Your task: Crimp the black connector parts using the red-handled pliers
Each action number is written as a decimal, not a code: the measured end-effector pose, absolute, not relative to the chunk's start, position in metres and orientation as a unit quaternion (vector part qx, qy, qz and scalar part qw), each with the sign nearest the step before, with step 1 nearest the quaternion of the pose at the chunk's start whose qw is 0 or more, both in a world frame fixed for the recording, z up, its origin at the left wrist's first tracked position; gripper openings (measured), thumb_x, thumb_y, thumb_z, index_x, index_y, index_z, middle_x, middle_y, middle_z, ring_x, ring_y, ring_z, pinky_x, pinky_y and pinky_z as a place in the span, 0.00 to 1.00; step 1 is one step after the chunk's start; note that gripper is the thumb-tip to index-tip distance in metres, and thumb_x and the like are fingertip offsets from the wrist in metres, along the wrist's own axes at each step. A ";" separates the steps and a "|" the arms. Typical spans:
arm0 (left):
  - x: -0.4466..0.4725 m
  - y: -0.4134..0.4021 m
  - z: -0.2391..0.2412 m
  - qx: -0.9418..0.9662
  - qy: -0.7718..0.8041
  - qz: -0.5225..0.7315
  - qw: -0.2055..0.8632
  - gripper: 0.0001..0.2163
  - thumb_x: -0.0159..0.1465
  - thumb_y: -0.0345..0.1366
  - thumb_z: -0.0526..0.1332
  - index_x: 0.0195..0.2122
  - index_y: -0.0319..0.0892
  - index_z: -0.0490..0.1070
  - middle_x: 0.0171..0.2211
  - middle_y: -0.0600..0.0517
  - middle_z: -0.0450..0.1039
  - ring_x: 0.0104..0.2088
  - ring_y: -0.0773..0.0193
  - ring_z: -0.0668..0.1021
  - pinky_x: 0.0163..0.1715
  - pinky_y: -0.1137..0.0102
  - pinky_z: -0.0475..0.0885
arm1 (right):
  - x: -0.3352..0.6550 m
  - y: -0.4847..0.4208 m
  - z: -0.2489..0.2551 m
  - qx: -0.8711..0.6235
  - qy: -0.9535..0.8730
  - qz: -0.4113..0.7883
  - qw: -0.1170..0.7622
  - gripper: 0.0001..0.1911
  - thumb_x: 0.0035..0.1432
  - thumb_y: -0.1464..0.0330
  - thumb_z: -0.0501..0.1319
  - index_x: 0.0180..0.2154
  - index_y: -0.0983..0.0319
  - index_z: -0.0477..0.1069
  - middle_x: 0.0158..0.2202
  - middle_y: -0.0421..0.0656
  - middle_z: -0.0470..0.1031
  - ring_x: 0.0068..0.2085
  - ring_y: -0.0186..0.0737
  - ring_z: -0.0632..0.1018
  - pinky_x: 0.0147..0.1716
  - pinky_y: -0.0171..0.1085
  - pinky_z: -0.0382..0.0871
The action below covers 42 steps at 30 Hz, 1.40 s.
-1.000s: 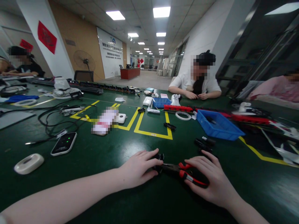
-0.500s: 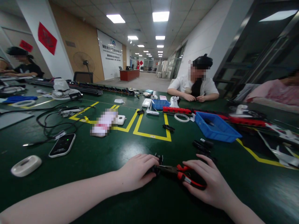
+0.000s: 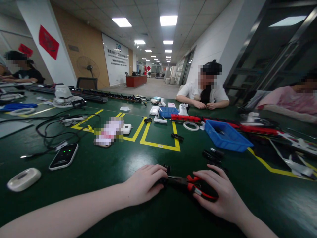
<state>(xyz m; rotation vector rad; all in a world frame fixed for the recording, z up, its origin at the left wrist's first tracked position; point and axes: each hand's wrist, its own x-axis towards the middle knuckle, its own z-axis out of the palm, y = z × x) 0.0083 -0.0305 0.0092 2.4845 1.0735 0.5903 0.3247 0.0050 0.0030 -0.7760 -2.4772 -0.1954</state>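
Near the middle of the green table (image 3: 138,218), my left hand (image 3: 146,181) pinches a small black part (image 3: 166,169); the fingers cover much of it and its kind is unclear. My right hand (image 3: 220,191) is closed around the red and black handles of needle-nose pliers (image 3: 190,185). The pliers lie level, with their dark jaws pointing left and their tips at the black part beside my left fingertips. Whether the tips grip the part cannot be made out. Several black pieces (image 3: 211,155) lie just beyond my right hand.
A blue tray (image 3: 225,137) with dark pieces stands right of centre, before a red rail (image 3: 188,118). Leftward lie a phone (image 3: 109,130), a white-rimmed black device (image 3: 63,157), an off-white oval object (image 3: 24,179) and black cables (image 3: 47,129). A co-worker (image 3: 204,89) sits opposite.
The whole view has shifted slightly, with table items appearing a little further left. Both hands, the pliers and the black part keep nearly the same positions relative to each other.
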 end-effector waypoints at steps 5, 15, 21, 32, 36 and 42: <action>0.009 -0.031 0.008 0.881 0.379 0.211 0.189 0.13 0.67 0.30 0.60 0.52 0.46 0.65 0.59 0.49 0.69 0.56 0.55 0.75 0.57 0.57 0.71 | 0.321 0.002 0.005 -0.296 -0.916 -0.057 0.265 0.24 0.55 0.62 0.65 0.53 0.58 0.67 0.43 0.45 0.81 0.41 0.46 0.81 0.51 0.51 0.67; 0.009 -0.031 0.009 0.888 0.372 0.205 0.176 0.14 0.67 0.30 0.59 0.53 0.46 0.65 0.60 0.48 0.68 0.56 0.54 0.74 0.57 0.56 0.70 | 0.322 0.000 0.009 -0.294 -0.923 -0.047 0.243 0.22 0.56 0.63 0.65 0.52 0.60 0.67 0.43 0.48 0.79 0.39 0.43 0.79 0.39 0.43 0.72; 0.009 -0.031 0.011 0.889 0.374 0.199 0.174 0.14 0.67 0.30 0.59 0.53 0.45 0.65 0.60 0.48 0.68 0.56 0.54 0.75 0.57 0.55 0.70 | 0.323 0.001 0.009 -0.295 -0.923 -0.044 0.243 0.21 0.56 0.63 0.64 0.52 0.60 0.68 0.43 0.48 0.79 0.39 0.44 0.80 0.39 0.42 0.74; 0.008 -0.031 0.012 0.892 0.371 0.192 0.173 0.15 0.67 0.30 0.59 0.54 0.45 0.65 0.59 0.48 0.68 0.55 0.54 0.75 0.57 0.56 0.70 | 0.324 0.002 0.008 -0.301 -0.922 -0.041 0.242 0.21 0.56 0.62 0.64 0.51 0.60 0.69 0.43 0.48 0.80 0.40 0.45 0.81 0.40 0.42 0.75; 0.008 -0.031 0.012 0.891 0.369 0.192 0.181 0.16 0.67 0.30 0.59 0.55 0.46 0.64 0.58 0.47 0.68 0.56 0.54 0.74 0.58 0.56 0.69 | 0.323 0.001 0.008 -0.312 -0.919 -0.028 0.240 0.21 0.56 0.62 0.64 0.51 0.60 0.70 0.42 0.48 0.80 0.40 0.45 0.81 0.39 0.43 0.75; 0.009 -0.032 0.010 0.879 0.388 0.209 0.180 0.23 0.66 0.31 0.61 0.61 0.45 0.58 0.64 0.43 0.62 0.61 0.51 0.71 0.60 0.54 0.68 | 0.322 0.000 0.010 -0.314 -0.920 -0.029 0.233 0.20 0.56 0.62 0.64 0.51 0.60 0.70 0.42 0.48 0.80 0.38 0.44 0.81 0.38 0.42 0.75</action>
